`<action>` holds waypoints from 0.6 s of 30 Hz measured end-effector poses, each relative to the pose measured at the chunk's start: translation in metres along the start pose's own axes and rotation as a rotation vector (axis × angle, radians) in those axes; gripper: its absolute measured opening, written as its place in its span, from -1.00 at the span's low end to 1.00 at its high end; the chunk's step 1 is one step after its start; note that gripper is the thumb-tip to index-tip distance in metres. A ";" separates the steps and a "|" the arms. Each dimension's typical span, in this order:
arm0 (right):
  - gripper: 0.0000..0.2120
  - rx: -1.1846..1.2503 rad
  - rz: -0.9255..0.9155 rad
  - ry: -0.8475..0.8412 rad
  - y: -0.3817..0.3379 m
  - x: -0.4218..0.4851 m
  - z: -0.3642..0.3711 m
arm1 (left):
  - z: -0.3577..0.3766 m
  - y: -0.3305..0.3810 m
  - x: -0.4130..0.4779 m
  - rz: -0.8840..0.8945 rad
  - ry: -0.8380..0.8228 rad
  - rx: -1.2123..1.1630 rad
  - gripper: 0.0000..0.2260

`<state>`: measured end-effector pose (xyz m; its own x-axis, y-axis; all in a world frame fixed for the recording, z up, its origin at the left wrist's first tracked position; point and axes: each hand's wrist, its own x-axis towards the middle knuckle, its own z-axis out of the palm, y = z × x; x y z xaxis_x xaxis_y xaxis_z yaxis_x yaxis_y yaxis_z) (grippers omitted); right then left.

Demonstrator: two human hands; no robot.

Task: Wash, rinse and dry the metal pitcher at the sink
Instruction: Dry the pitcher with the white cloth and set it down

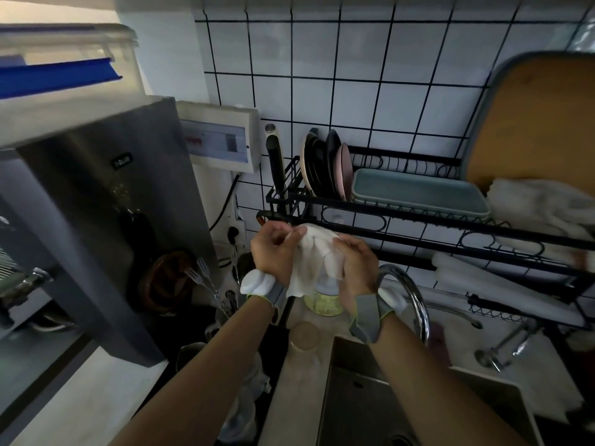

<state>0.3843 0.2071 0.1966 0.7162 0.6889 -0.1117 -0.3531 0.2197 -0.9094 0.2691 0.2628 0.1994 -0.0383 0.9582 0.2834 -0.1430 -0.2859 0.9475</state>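
Both hands are raised above the counter behind the sink (360, 391), with a white cloth (314, 262) held between them. My left hand (273, 249) pinches the cloth's top edge. My right hand (357, 268) grips its right side, and the rest hangs down between the wrists. A dark metal vessel (190, 354) stands on the counter left of my left forearm, mostly hidden; I cannot tell whether it is the pitcher. Nothing metal shows in either hand.
The curved faucet (417, 297) rises just right of my right wrist. A soap bottle (323, 305) and a glass (304, 336) stand below the cloth. Behind the hands is a black dish rack (402, 217) with plates and a teal tray. A steel appliance (106, 220) and forks (199, 273) are on the left.
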 end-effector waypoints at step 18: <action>-0.84 -0.377 -0.046 -0.075 0.026 0.006 0.002 | 0.006 -0.027 -0.007 -0.164 -0.069 0.123 -0.92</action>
<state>0.3786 0.2185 0.1728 0.6752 0.7359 -0.0509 -0.0658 -0.0087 -0.9978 0.2789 0.2640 0.1724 0.0441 0.9906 0.1295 -0.0195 -0.1288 0.9915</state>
